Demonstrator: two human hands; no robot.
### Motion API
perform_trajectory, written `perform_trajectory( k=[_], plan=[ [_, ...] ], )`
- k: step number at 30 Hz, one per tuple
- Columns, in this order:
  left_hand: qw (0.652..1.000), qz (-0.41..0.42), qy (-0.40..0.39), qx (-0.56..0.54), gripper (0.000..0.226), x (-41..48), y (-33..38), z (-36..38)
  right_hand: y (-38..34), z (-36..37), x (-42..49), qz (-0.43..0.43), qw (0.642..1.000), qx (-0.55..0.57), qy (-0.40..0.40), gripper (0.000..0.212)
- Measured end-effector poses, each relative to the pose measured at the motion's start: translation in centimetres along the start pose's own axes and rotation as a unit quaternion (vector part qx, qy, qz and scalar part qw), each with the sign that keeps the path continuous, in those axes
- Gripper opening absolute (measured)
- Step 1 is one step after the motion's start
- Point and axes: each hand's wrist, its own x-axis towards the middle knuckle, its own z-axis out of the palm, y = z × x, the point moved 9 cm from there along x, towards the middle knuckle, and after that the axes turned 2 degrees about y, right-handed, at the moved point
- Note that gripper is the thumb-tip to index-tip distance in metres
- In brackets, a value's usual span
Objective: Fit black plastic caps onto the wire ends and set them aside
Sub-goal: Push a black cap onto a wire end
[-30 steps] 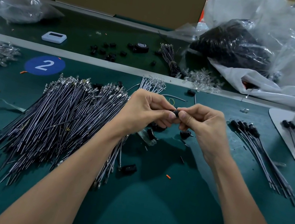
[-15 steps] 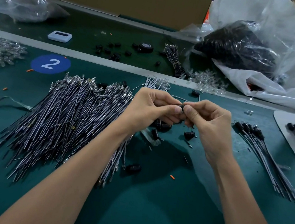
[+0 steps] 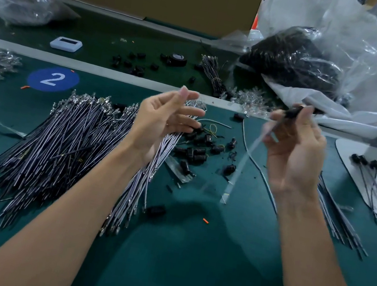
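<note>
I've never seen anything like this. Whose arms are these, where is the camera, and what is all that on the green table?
No machine here: a person works with bare hands, and the one camera sits on their head, looking down. The left hand is open and holds nothing. The right hand pinches a blurred wire with a black cap on its end. On the green table lie a big pile of uncapped wires, loose black caps in the middle, and finished capped wires at the right.
</note>
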Motion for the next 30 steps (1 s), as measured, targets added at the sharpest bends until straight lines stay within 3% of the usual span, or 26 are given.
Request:
perform_trajectory(
  k=[3, 6, 8, 11, 13, 14, 16, 18, 20, 25, 28, 30],
  plan=[
    [0.998, 0.028, 0.048, -0.015, 0.036, -0.1, 0.6, -0.9, -3.6, -2.5, 1.0, -0.025, 0.997, -0.068, 0.035, 0.024],
    [0.995, 0.041, 0.091, -0.022, 0.035, -0.2, 1.0, -1.8, -7.3, -4.1, 1.8, -0.064, 0.946, -0.316, 0.010, 0.029],
    [0.992, 0.046, 0.114, -0.024, 0.033, -0.2, 1.1, -2.3, -7.6, -5.2, 2.5, -0.059, 0.852, -0.520, -0.007, 0.028],
    [0.989, 0.048, 0.140, -0.020, 0.032, -0.2, 1.1, -2.8, -5.3, -7.9, 3.7, 0.015, 0.652, -0.758, -0.020, 0.030],
    [0.988, 0.048, 0.146, -0.016, 0.033, -0.3, 1.1, -2.9, -3.7, -8.8, 3.4, 0.050, 0.578, -0.814, -0.019, 0.037],
    [0.988, 0.048, 0.147, -0.015, 0.033, -0.3, 1.1, -3.0, -3.2, -8.6, 3.1, 0.041, 0.561, -0.827, -0.018, 0.038],
    [0.987, 0.048, 0.153, -0.011, 0.034, -0.3, 1.0, -3.1, -2.3, -7.1, 2.6, -0.009, 0.573, -0.819, -0.030, 0.030],
    [0.986, 0.047, 0.161, -0.007, 0.034, -0.2, 1.0, -3.3, -0.9, -5.0, 2.1, -0.034, 0.630, -0.774, -0.056, 0.018],
    [0.985, 0.045, 0.168, -0.003, 0.036, -0.2, 0.9, -3.4, 1.0, -2.7, 1.7, -0.028, 0.664, -0.741, -0.097, 0.016],
    [0.981, 0.054, 0.186, 0.011, 0.043, -0.2, 1.0, -3.6, 5.2, 3.0, -0.3, -0.033, 0.695, -0.695, -0.182, 0.019],
    [0.978, 0.054, 0.202, 0.010, 0.048, -0.3, 1.0, -4.0, 7.1, 8.2, -4.0, -0.061, 0.730, -0.607, -0.309, 0.035],
    [0.976, 0.052, 0.210, 0.009, 0.051, -0.2, 1.1, -4.3, 8.5, 10.5, -6.6, -0.079, 0.705, -0.590, -0.386, 0.046]
  ],
)
